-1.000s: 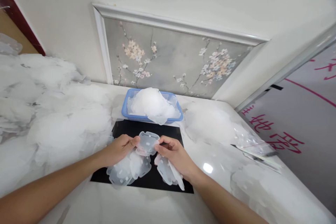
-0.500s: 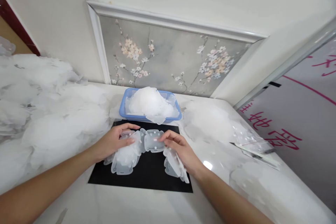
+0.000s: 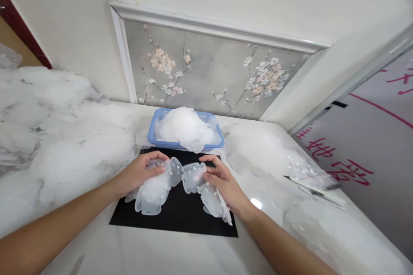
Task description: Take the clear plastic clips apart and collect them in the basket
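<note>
Over a black mat [image 3: 180, 219], my left hand [image 3: 143, 172] is closed around a bunch of frosted, translucent plastic pieces [image 3: 151, 195] with scalloped edges and small white dots. One piece [image 3: 175, 172] of that bunch sticks out to the right. My right hand [image 3: 221, 178] pinches a similar translucent piece [image 3: 192, 178] between thumb and fingers. Below it, more such pieces [image 3: 213, 202] hang under the same hand, fanned downward. The held pieces of the two hands come close at the middle; I cannot tell whether they touch.
Behind the mat stands a blue plastic basket [image 3: 151, 135] heaped with translucent pieces. A large pile [image 3: 80, 154] of them covers the left of the white table [image 3: 155, 253]. Further piles [image 3: 258, 148] and clear plastic bags [image 3: 309, 169] lie at right, beside a board with pink writing [image 3: 364, 146].
The piece in my right hand has moved slightly right and tilted, away from the left bunch. The protruding piece at my left hand now shows more of its face.
</note>
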`<state>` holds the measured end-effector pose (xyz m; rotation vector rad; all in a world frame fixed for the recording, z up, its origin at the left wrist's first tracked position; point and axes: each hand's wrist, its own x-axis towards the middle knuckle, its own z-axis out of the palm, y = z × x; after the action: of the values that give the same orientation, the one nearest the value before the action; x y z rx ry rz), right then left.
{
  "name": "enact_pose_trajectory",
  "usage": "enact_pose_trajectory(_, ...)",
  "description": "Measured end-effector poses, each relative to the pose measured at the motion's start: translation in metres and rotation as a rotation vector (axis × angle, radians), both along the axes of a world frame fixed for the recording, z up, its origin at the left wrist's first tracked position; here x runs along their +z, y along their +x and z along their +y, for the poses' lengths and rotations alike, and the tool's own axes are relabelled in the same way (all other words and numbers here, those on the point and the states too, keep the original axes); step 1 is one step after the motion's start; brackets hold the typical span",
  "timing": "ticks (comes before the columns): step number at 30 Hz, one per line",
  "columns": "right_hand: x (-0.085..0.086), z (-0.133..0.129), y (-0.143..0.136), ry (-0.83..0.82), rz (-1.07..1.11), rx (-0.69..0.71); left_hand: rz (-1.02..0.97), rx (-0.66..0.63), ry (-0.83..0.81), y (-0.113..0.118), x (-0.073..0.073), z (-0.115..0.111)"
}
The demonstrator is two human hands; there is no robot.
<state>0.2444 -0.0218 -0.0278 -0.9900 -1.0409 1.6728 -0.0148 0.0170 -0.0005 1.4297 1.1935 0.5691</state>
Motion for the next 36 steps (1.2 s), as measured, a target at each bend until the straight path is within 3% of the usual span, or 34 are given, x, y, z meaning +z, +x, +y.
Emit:
enact_pose_trajectory(6, 0.008, -0.003, -0.004, -0.026, -0.094, 0.047, -0.042, -0.069, 0.01, 0.003, 0.003, -0.004)
enact_pose_trajectory(12, 0.004, -0.001, -0.022, -0.09, -0.156, 0.046, 0.045, -0.199, 0.108, 0.014, 0.006, -0.012)
enact_pose_trajectory(20, 0.008, 0.0, -0.011, -0.209, -0.04, -0.046, 0.073, -0.141, 0.076, 0.011, 0.006, -0.01)
enact_pose_trajectory(27, 0.005, 0.0, -0.022, -0.152, -0.177, 0.094, 0.031, -0.152, 0.051, 0.014, 0.004, -0.009)
enact_pose_trajectory(36, 0.011, -0.001, -0.015, -0.232, -0.047, 0.024, 0.096, -0.148, 0.023, 0.011, 0.005, -0.008)
